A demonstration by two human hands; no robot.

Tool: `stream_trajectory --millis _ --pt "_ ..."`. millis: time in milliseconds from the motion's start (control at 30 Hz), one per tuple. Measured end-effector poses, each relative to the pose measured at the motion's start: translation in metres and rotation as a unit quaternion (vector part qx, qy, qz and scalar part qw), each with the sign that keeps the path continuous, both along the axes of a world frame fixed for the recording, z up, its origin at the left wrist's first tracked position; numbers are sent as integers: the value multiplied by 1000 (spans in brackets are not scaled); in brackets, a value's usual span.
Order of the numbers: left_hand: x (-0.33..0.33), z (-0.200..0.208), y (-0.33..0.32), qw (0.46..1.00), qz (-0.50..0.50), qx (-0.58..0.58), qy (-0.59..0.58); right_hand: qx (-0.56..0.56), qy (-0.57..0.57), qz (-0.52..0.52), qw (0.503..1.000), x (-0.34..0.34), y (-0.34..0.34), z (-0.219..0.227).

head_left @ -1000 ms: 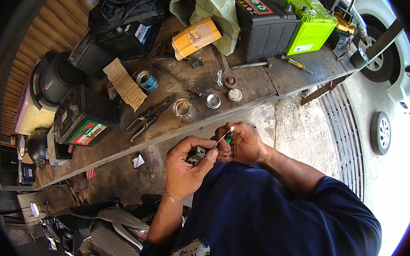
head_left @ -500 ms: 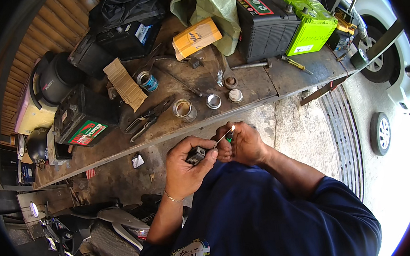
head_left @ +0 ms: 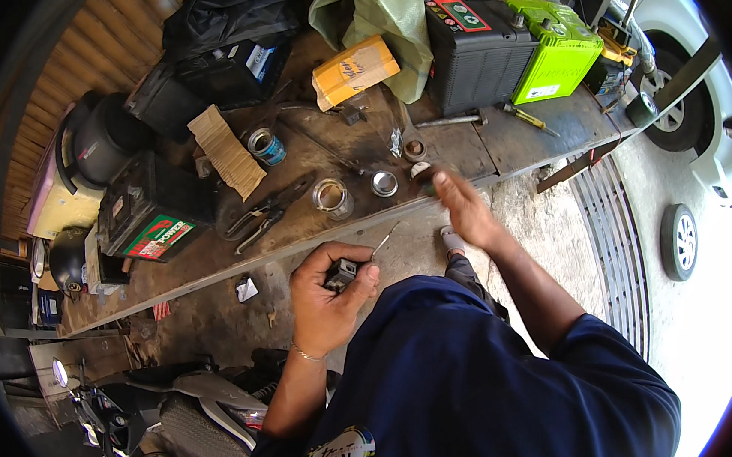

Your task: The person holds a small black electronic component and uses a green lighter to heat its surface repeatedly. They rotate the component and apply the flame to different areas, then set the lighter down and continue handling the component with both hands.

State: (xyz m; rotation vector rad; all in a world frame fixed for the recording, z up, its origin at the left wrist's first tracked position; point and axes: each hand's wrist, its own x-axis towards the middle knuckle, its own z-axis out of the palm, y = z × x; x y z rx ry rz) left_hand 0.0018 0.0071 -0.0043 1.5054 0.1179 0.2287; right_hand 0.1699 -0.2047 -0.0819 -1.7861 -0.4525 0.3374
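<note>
Two hands, two very different jobs. Left hand point(head_left: 327, 304) has a small dark block point(head_left: 340, 274) snug between thumb and fingers, plus a thin rod point(head_left: 386, 240) that pokes out past the thumb, angled up and to the right. Both are held in front of the table point(head_left: 456, 147), just short of its front edge, so nothing but that grip is carrying them.

Right hand point(head_left: 468, 213) reaches over the front edge, fingertips by the white cap point(head_left: 420, 169). Can't tell if it's gripping anything; the fingers are blurry and cover whatever's under them.

Doing this bit well, imo: keep the left wrist quiet while the right does the reaching. Pinch the rod near its base so the tip doesn't wander, and don't squeeze so hard the block twists. I'd mind the open jar point(head_left: 331, 198) and the metal cup point(head_left: 384, 183) along the front edge too, since a sleeve or knuckle could clip either one. Come in from above with the right hand rather than sweeping sideways, and keep that tip clear of everything.
</note>
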Motion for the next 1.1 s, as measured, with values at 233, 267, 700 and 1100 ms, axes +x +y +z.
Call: stream_trajectory --millis 233,267,700,1100 --pt "4 -4 4 997 41 -63 -26 -309 -401 -163 847 71 -41 -26" --pt "5 -4 4 996 46 -68 -27 -296 -437 -187 829 65 -37 -21" --pt "14 -24 -22 979 137 135 -61 366 267 29 891 -91 67 49" --pt "11 -39 -25 989 132 70 -26 337 300 -29 892 -90 72 39"
